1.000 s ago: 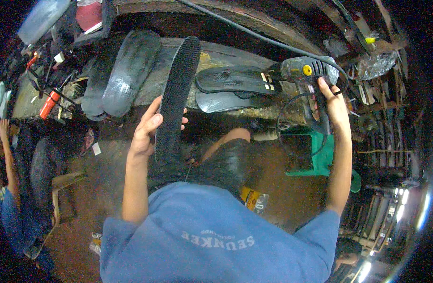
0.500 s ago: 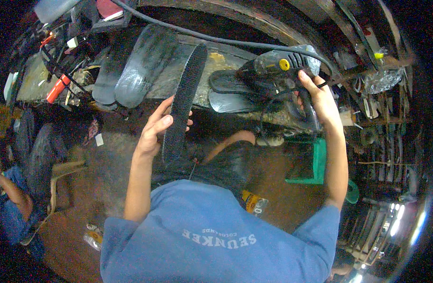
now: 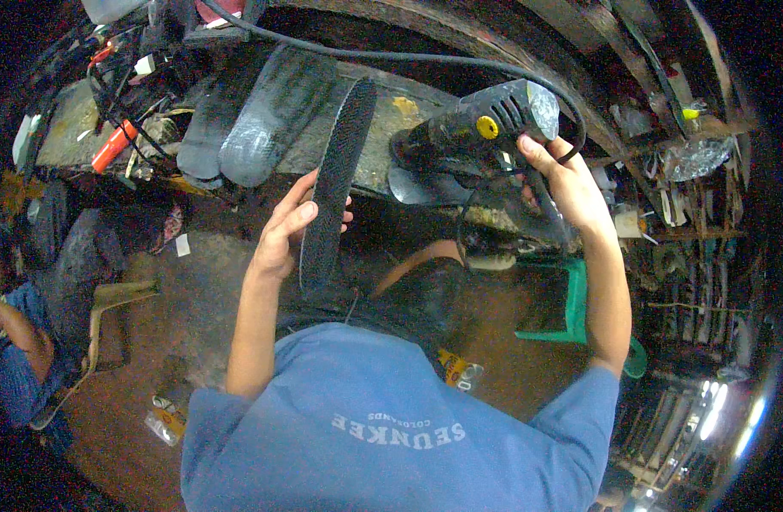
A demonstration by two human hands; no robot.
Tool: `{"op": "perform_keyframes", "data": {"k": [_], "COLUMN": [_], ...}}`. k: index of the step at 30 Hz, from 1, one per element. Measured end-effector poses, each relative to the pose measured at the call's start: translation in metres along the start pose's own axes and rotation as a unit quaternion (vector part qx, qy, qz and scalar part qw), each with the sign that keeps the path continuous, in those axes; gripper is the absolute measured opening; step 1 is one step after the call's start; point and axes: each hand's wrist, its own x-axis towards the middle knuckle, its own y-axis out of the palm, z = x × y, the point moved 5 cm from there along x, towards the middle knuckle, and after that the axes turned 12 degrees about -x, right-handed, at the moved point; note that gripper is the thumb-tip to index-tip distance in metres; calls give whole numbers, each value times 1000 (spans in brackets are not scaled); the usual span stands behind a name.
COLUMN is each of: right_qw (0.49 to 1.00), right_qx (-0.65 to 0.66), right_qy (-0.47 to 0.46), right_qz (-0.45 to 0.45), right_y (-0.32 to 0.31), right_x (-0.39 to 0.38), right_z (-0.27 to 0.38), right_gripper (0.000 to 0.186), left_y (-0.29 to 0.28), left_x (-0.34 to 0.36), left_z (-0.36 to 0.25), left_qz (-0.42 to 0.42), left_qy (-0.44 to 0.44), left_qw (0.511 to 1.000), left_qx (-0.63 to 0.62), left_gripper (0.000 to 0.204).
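Note:
My left hand point(image 3: 285, 224) grips a long dark piece with a mesh-like texture point(image 3: 338, 183), held on edge with fingertips showing round its far side. My right hand point(image 3: 562, 183) is closed on the handle of a black power tool point(image 3: 464, 128) with a yellow knob and a cord. The tool's front end lies over dark flat pieces point(image 3: 421, 188) on the worn workbench point(image 3: 383, 102); whether it touches them I cannot tell. Two smooth grey-black pieces point(image 3: 263, 128) lie side by side left of the held piece.
An orange-red cylinder point(image 3: 111, 147) sits among cords at the bench's left. A thick cable point(image 3: 383, 57) crosses above. A green plastic stool point(image 3: 571, 307) stands below right. A co-worker in blue point(image 3: 20, 341) is at the far left. Cluttered racks point(image 3: 699, 273) line the right.
The power tool in my right hand has swung left over the flat pieces. The piece in my left hand has shifted slightly right, as has the bench in my view. The co-worker's arms have lowered.

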Motion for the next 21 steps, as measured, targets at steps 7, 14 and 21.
{"op": "perform_keyframes", "data": {"k": [7,14,21], "right_qw": [998,994,987], "right_qx": [52,60,-19], "right_qy": [25,85,102], "right_qz": [-7,-44,-120], "right_y": [-18,-50,-85], "right_x": [-24,-40,-39], "right_z": [-17,-52,-92], "right_gripper": [40,34,37], "left_y": [6,12,7], "left_x": [12,19,28], "left_z": [9,16,21], "left_qz": [10,24,21], "left_qy": [-17,-26,-32], "left_qw": [1000,999,999], "left_qx": [-4,-9,1], "left_gripper": [80,79,80]}}
